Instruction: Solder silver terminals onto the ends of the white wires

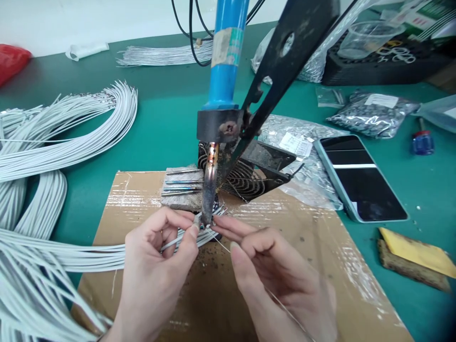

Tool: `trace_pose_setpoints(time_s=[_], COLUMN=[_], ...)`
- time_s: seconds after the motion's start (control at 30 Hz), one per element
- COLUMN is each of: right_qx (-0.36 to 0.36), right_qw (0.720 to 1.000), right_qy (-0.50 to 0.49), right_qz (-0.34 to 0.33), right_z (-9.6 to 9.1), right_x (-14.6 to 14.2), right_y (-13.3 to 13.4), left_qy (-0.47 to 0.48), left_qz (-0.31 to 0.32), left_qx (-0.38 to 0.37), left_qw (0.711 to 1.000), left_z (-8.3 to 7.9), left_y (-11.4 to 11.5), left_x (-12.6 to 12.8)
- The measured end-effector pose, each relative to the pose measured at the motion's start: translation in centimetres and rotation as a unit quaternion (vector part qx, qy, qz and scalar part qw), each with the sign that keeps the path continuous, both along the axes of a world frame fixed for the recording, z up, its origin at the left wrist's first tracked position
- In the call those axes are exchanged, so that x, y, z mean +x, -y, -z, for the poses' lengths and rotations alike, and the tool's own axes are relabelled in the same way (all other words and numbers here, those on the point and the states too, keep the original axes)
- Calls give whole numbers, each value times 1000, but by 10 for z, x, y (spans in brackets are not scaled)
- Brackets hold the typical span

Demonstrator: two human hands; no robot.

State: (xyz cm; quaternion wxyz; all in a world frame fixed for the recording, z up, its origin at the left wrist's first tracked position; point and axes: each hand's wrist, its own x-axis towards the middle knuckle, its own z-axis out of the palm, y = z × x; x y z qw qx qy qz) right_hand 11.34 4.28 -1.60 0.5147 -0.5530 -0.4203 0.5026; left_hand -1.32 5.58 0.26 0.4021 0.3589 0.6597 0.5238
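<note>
A blue-handled soldering iron [228,57] is clamped tip-down in a black metal bracket [281,57]. Its darkened tip [209,199] reaches down between my fingertips. My left hand [160,266] is closed, thumb and index finger pinching a white wire [174,241] by its end, just left of the tip. Beneath that hand a bundle of white wires [96,256] runs in from the left. My right hand [274,275] holds thin solder wire [223,244], which runs from the tip back across the palm. The exact joint is hidden by the tip and fingers.
Under the work lies a cardboard sheet [342,294]. A block with metal rods [181,202] and a black fan [249,178] stand behind the tip. Large wire bundles [71,147] fill the left. To the right are a phone [366,180], a yellow sponge [416,251] and bags of parts [374,114].
</note>
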Motion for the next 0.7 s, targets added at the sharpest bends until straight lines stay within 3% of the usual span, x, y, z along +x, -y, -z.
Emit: trace_pose_setpoints(time_s=[0.47, 0.63, 0.7], right_qx=[34, 17, 18], right_qw=[997, 1000, 1000], right_qy=[14, 6, 1], right_qz=[-62, -8, -16], right_z=[6, 5, 4], right_x=[12, 6, 4], right_y=[-2, -1, -1], left_qy=[4, 6, 6], left_qz=[14, 12, 10], left_qx=[6, 11, 8], left_qw=[1000, 1000, 1000], left_z=[2, 1, 1], left_y=[0, 2, 2], left_x=[2, 1, 1])
